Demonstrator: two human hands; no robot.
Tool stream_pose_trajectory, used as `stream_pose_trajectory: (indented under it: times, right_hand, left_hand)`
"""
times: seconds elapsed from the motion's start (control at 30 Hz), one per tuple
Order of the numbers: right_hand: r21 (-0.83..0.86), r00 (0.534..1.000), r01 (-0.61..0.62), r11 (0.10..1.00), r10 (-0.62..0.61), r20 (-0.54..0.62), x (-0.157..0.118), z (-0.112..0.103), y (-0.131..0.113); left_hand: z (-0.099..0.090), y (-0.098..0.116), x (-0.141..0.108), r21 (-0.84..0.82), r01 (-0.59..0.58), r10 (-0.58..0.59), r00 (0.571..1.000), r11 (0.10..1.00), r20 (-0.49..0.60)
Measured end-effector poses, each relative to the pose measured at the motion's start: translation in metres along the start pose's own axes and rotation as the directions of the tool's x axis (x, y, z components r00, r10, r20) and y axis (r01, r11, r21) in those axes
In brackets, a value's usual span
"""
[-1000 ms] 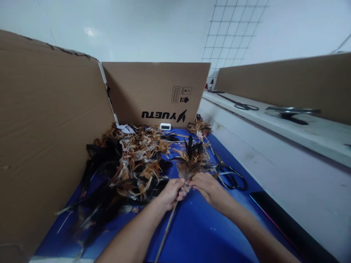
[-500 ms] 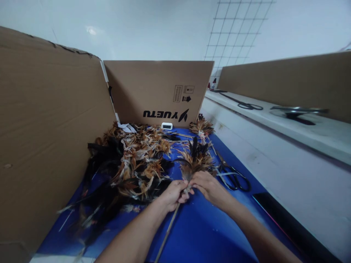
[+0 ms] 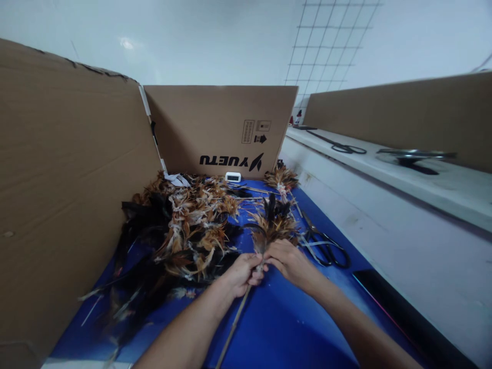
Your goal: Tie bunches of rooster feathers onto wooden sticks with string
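Note:
My left hand (image 3: 246, 272) is wrapped round a thin stick (image 3: 235, 324) just below a bunch of brown and black feathers (image 3: 273, 221). The stick slants down toward the bottom edge, and the feathers fan out at its upper end. Against the feather bases, my right hand (image 3: 288, 260) is closed in a pinch; what lies between its fingertips is too small to make out. A large pile of loose feathers (image 3: 196, 225) spreads over the blue table (image 3: 284, 323) to the left of my hands.
Black-handled scissors (image 3: 326, 248) lie right of the feather bunch. Behind stand a small white device (image 3: 232, 177), another feather bunch (image 3: 282, 178) and a cardboard panel (image 3: 219, 128). A black bar (image 3: 400, 307) is at right, beside a white ledge (image 3: 407, 177) holding tools.
My right hand has shifted very slightly left at the feather bases. My left hand keeps its hold on the stick.

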State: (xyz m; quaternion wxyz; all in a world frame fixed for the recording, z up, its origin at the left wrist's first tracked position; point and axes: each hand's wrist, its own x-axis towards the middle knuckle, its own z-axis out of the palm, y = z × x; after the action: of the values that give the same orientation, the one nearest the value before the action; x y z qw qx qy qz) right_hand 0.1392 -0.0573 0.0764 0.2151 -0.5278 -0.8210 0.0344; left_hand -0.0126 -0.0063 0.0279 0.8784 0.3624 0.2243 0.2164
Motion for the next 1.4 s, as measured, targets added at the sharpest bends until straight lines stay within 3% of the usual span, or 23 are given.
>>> stream_pose_trajectory:
  times: [0.17, 0.27, 0.33, 0.4, 0.47, 0.53, 0.67, 0.73, 0.83, 0.9, 1.0, 1.07, 1.17, 1.4]
  right_hand:
    - [-0.041, 0.999, -0.008, 0.999, 0.007, -0.036, 0.001, 0.002, -0.002]
    - [-0.076, 0.982, -0.029, 0.997, 0.015, -0.187, -0.003, -0.003, -0.003]
    - [-0.113, 0.921, -0.085, 0.99, 0.035, -0.389, -0.01, -0.008, -0.003]
    - [-0.125, 0.812, -0.183, 0.975, 0.078, -0.579, -0.021, -0.011, -0.005]
    - [-0.075, 0.733, -0.272, 0.959, 0.156, -0.662, -0.033, -0.01, -0.009]
    - [0.052, 0.738, -0.336, 0.94, 0.297, -0.606, -0.043, -0.004, -0.015]
    - [0.418, 0.801, -0.471, 0.777, 0.575, -0.168, -0.045, 0.018, -0.027]
    - [0.557, 0.804, -0.488, 0.672, 0.595, -0.014, -0.037, 0.029, -0.029]
    - [0.7, 0.771, -0.493, 0.517, 0.632, 0.076, -0.022, 0.04, -0.027]
    - [0.784, 0.74, -0.497, 0.372, 0.653, 0.16, -0.013, 0.043, -0.026]
    - [0.883, 0.759, -0.449, 0.134, 0.578, 0.298, -0.003, 0.043, -0.022]
    - [0.912, 0.775, -0.409, 0.029, 0.539, 0.33, 0.003, 0.043, -0.019]
    - [0.936, 0.753, -0.349, -0.033, 0.585, 0.302, 0.013, 0.044, -0.014]
    - [0.896, 0.578, -0.442, -0.041, 0.751, 0.319, 0.03, 0.052, -0.014]
  left_hand:
    - [0.0, 0.002, 0.0, -0.016, -0.003, 0.003, 1.0, 1.0, 0.019]
    - [0.0, 0.002, -0.001, -0.034, -0.019, 0.02, 0.999, 0.999, 0.031]
    - [0.0, 0.003, -0.001, -0.036, -0.019, 0.02, 1.0, 0.999, 0.018]
    - [0.002, 0.004, -0.002, -0.024, -0.014, 0.014, 1.0, 1.0, -0.016]
    - [0.003, 0.004, -0.003, 0.0, -0.017, 0.017, 0.999, 1.0, -0.045]
    - [0.005, 0.004, -0.004, 0.021, -0.031, 0.032, 0.997, 0.999, -0.064]
    - [0.009, 0.003, -0.005, 0.054, -0.052, 0.057, 0.993, 0.997, -0.1]
    - [0.01, 0.002, -0.006, 0.092, -0.07, 0.081, 0.989, 0.993, -0.122]
    - [0.014, 0.002, -0.007, 0.156, -0.1, 0.124, 0.981, 0.983, -0.149]
    - [0.017, 0.002, -0.008, 0.186, -0.114, 0.144, 0.977, 0.976, -0.158]
    - [0.02, 0.002, -0.01, 0.215, -0.128, 0.164, 0.974, 0.968, -0.157]
    - [0.022, 0.002, -0.011, 0.223, -0.132, 0.168, 0.974, 0.966, -0.149]
    - [0.024, 0.002, -0.012, 0.218, -0.132, 0.165, 0.977, 0.967, -0.138]
    - [0.026, 0.003, -0.014, 0.234, -0.16, 0.195, 0.972, 0.959, -0.134]
